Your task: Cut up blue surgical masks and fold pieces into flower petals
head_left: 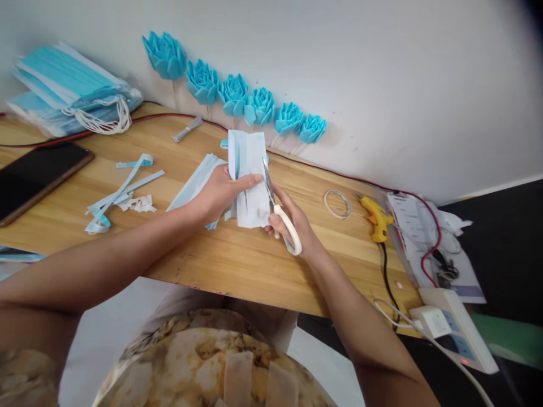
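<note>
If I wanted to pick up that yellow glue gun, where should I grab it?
The glue gun is probably best taken by its handle, from the near edge of the table: the handle points roughly that way, with the black cord leaving its end, while the nozzle points toward the wall.

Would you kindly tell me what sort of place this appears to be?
Probably a craft workspace: white-handled scissors in the right hand, a yellow glue gun on the wooden table, and blue flowers lined up along the wall.
</note>
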A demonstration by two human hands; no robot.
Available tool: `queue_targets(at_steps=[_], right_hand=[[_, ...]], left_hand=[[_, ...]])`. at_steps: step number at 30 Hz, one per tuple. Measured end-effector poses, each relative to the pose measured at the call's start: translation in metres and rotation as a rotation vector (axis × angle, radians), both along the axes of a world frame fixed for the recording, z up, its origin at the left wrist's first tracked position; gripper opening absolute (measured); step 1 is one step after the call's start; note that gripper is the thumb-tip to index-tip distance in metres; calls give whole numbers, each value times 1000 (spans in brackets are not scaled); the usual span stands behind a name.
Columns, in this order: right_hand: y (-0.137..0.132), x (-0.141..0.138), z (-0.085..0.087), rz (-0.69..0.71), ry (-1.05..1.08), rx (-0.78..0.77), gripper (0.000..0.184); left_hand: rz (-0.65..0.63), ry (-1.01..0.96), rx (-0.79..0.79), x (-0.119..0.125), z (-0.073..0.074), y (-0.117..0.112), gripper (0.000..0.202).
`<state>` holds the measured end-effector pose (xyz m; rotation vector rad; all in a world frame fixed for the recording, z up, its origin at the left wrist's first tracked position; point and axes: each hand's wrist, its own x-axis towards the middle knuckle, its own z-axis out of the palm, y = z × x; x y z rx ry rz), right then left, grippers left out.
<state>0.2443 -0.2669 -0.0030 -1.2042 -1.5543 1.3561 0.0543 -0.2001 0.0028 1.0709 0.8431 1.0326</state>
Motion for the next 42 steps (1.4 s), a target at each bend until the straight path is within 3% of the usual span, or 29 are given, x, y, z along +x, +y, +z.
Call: queue_targets(at_steps=[16, 25, 42], right_hand=[[-2, -6, 2, -52, 20, -15, 110], [-4, -11, 2, -97, 40, -25, 100], [-5, -14, 1, -104, 63, -73, 106]], left_hand=[[7, 31, -10, 0, -5, 0, 35], [8, -12, -37, 2, -6, 0, 37], [-50, -33, -46, 2, -4, -4, 35]])
